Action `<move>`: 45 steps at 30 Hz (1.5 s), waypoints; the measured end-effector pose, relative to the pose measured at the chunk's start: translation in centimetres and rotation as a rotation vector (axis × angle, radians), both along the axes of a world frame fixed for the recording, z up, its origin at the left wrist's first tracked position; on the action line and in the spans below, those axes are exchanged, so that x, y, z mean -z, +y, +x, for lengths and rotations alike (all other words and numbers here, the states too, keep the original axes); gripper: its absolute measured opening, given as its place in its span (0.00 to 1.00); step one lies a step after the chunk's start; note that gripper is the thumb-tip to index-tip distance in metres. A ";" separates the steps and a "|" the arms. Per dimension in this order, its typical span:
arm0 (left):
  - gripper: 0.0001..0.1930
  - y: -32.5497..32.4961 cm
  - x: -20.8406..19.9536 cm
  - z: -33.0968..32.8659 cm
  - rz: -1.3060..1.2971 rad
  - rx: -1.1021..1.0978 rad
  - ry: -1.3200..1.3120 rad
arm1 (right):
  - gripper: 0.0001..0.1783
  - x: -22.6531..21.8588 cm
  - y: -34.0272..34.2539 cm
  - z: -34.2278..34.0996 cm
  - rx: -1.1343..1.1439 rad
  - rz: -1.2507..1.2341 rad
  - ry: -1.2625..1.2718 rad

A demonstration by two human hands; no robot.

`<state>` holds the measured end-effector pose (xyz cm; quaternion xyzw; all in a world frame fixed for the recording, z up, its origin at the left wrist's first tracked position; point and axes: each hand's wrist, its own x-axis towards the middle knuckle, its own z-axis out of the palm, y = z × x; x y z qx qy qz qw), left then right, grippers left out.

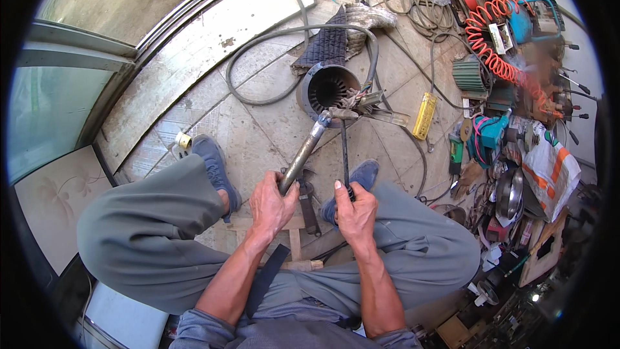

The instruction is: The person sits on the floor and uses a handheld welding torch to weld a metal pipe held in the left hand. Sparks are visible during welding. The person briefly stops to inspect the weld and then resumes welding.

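Observation:
A motor stator [301, 94], a round metal housing with slots inside, stands on the floor ahead of me, wires bunched at its right rim. My left hand [271, 203] is wrapped round a thick metal bar [303, 155] that slants up to the stator's near rim. My right hand [355, 213] grips a hammer by its thin dark handle [345, 155]. The hammer's head [343, 114] lies beside the bar's upper end, by the rim; whether they touch I cannot tell. Below the bar, a dark tool [310, 210] lies between my feet.
A grey cable [239, 90] loops round behind the stator, near a quilted dark cloth [323, 45]. To the right are a yellow box [424, 116], an orange coiled hose [475, 29], a finned green motor [470, 74] and cluttered tools. A glass door [58, 110] stands at left.

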<state>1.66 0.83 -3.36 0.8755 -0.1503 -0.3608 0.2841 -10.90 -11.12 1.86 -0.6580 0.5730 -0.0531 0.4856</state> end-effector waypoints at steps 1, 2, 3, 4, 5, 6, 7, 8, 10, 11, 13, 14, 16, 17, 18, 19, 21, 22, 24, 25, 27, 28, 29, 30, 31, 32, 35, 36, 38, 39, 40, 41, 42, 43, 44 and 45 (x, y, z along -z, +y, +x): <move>0.19 -0.1 -0.1 0.0 0.002 0.013 0.007 | 0.21 0.0 0.0 -0.1 -0.005 -0.008 0.006; 0.18 -0.1 -0.2 0.1 0.003 0.027 0.015 | 0.21 0.1 0.1 -0.2 -0.011 -0.016 0.012; 0.17 -0.2 -0.3 0.1 0.005 0.040 0.022 | 0.21 0.1 0.1 -0.2 -0.016 -0.024 0.018; 0.16 -0.1 -0.2 0.0 -0.003 0.038 0.013 | 0.21 0.2 0.2 -0.2 -0.014 -0.007 0.042; 0.16 0.0 0.0 -0.1 -0.012 0.037 0.004 | 0.21 0.3 0.2 -0.1 -0.011 0.010 0.067; 0.16 0.1 0.1 -0.1 -0.020 0.034 -0.005 | 0.21 0.3 0.2 -0.1 -0.009 0.027 0.092; 0.16 0.1 0.1 -0.1 -0.023 0.038 -0.013 | 0.21 0.0 0.2 0.1 -0.009 0.012 0.082; 0.15 0.1 0.1 0.0 -0.026 0.042 -0.020 | 0.21 -0.5 0.2 0.3 -0.010 -0.002 0.072; 0.15 0.2 0.1 0.0 -0.042 0.051 -0.039 | 0.21 -0.7 0.1 0.5 -0.028 -0.016 0.060; 0.15 0.2 0.2 -0.1 -0.056 0.057 -0.049 | 0.20 -0.5 -0.1 0.5 -0.045 -0.015 0.058; 0.14 0.2 0.1 0.0 -0.055 0.058 -0.056 | 0.20 -0.5 -0.2 0.5 -0.072 -0.029 0.070; 0.14 0.1 -0.2 0.2 -0.041 0.054 -0.052 | 0.20 -0.7 -0.2 0.7 -0.081 -0.042 0.082; 0.15 0.1 -0.2 0.2 -0.043 0.050 -0.075 | 0.20 -1.3 -0.2 1.0 -0.067 -0.042 0.083; 0.15 0.2 0.2 0.1 -0.058 0.050 -0.102 | 0.20 -1.6 -0.2 1.2 -0.042 -0.029 0.071; 0.16 0.3 0.4 -0.1 -0.074 0.050 -0.129 | 0.21 -1.8 -0.3 1.3 -0.018 -0.015 0.058; 0.16 0.2 0.3 0.0 -0.068 0.047 -0.128 | 0.21 -1.8 -0.5 1.5 -0.042 -0.017 0.098; 0.16 0.1 0.0 0.1 -0.056 0.042 -0.126 | 0.21 -1.9 -1.0 1.5 -0.090 -0.019 0.178; 0.15 0.1 -0.2 0.2 -0.041 0.045 -0.114 | 0.21 -1.9 -0.9 1.6 -0.072 -0.030 0.151; 0.14 -0.1 -0.3 0.3 -0.012 0.053 -0.090 | 0.21 -2.2 -0.8 1.8 -0.035 -0.051 0.095; 0.15 -0.1 -0.4 0.3 -0.013 0.051 -0.086 | 0.21 -2.1 -0.9 1.7 -0.064 -0.044 0.129; 0.15 -0.1 -0.4 0.4 -0.016 0.048 -0.080 | 0.21 -1.5 -1.3 1.5 -0.122 -0.031 0.198; 0.15 0.0 -0.3 0.4 -0.022 0.049 -0.086 | 0.21 -1.6 -1.1 1.5 -0.090 -0.021 0.160; 0.15 0.1 -0.3 0.4 -0.027 0.049 -0.092 | 0.21 -1.8 -0.7 1.3 -0.058 -0.011 0.123; 0.15 0.1 -0.2 0.4 -0.033 0.049 -0.097 | 0.21 -2.0 -0.5 1.3 -0.026 -0.001 0.086; 0.15 0.1 -0.3 0.4 -0.021 0.046 -0.075 | 0.21 -1.7 -0.5 1.1 -0.030 0.004 0.095; 0.16 -0.1 -0.4 0.5 -0.010 0.043 -0.052 | 0.20 -1.3 -0.6 0.8 -0.034 0.009 0.104; 0.16 -0.1 -0.5 0.5 0.013 0.026 -0.023 | 0.20 -1.5 -0.4 1.0 -0.034 0.009 0.116; 0.16 -0.1 -0.4 0.6 0.019 0.018 -0.020 | 0.20 -1.8 -0.3 1.1 -0.032 0.007 0.118; 0.16 -0.1 -0.2 0.5 -0.007 0.023 -0.036 | 0.19 -1.4 0.1 0.3 -0.007 -0.008 0.054; 0.16 0.0 -0.2 0.5 -0.020 0.025 -0.044 | 0.19 -1.2 0.2 0.0 0.006 -0.016 0.023; 0.16 -0.1 -0.2 0.5 -0.022 0.022 -0.041 | 0.19 -1.0 0.1 0.0 0.008 0.018 0.058; 0.16 0.0 -0.2 0.5 -0.025 0.019 -0.038 | 0.18 -0.9 0.0 -0.1 0.011 0.051 0.092; 0.16 0.0 -0.3 0.5 -0.027 0.016 -0.035 | 0.18 -0.8 0.0 -0.1 0.013 0.085 0.127; 0.16 0.0 -0.2 0.5 -0.030 0.018 -0.039 | 0.18 -0.9 0.1 -0.1 0.031 0.086 0.100; 0.16 0.1 0.0 0.4 -0.033 0.020 -0.042 | 0.18 -1.0 0.4 -0.3 0.048 0.087 0.072; 0.17 0.1 0.1 0.4 -0.036 0.022 -0.046 | 0.18 -1.0 0.5 -0.4 0.066 0.089 0.045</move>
